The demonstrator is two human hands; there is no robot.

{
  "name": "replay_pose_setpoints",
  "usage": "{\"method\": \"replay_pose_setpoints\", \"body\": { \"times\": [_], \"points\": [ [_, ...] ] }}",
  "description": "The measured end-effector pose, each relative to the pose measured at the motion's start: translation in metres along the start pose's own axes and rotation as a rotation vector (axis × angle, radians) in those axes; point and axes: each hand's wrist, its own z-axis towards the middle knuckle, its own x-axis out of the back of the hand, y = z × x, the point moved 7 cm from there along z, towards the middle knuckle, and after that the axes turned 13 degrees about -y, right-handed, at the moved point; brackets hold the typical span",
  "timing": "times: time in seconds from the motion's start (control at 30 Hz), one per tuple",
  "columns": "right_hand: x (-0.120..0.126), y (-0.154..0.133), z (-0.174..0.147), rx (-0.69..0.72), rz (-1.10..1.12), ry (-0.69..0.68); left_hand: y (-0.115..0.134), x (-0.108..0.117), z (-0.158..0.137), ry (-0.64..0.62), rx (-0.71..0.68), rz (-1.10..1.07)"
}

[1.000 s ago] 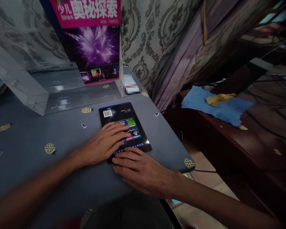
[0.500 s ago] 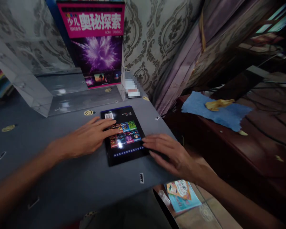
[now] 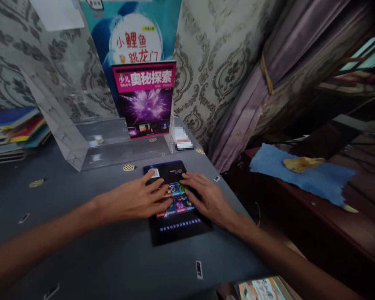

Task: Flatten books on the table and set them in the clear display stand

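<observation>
A dark book (image 3: pixel 181 231) lies flat on the grey table cover, back cover up, with a barcode and rows of small coloured pictures. My left hand (image 3: pixel 140 196) rests on its left side, fingers spread over the barcode and pictures. On the right edge lies my right hand (image 3: pixel 208 196), fingers stretched across the upper pictures. Neither hand grips the book. Behind it, a clear acrylic stand (image 3: pixel 112 152) holds an upright book with a pink and purple cover (image 3: pixel 146 104). A taller teal book (image 3: pixel 96 21) stands behind that one.
Stacked books (image 3: pixel 12 129) lie at the left. A purple curtain (image 3: pixel 240 104) hangs past the table's right edge. A lower dark red surface (image 3: pixel 300 208) carries a blue cloth (image 3: pixel 268 164) with a yellowish object (image 3: pixel 303 163). More books (image 3: pixel 262 289) sit below the front edge.
My right hand has moved up along the book's right edge, onto the pictures. My left fingers have spread further over the cover. The view has tilted up, showing the teal book.
</observation>
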Motion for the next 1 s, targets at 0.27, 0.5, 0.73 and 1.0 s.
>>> {"method": "replay_pose_setpoints", "body": {
  "times": [0.27,0.5,0.73,1.0],
  "points": [
    [0.006,0.0,0.0,-0.003,0.031,0.033,-0.003,-0.02,-0.011,0.164,0.026,-0.105],
    [0.019,0.005,-0.005,-0.028,0.212,-0.051,0.0,-0.031,-0.018,0.231,0.123,-0.271],
    [0.032,0.021,-0.022,-0.12,0.624,-0.104,-0.007,0.0,-0.031,0.446,0.133,-0.673],
    [0.03,0.011,-0.019,-0.069,0.69,-0.039,-0.032,-0.014,-0.049,0.666,0.635,-1.283]
  ]
}}
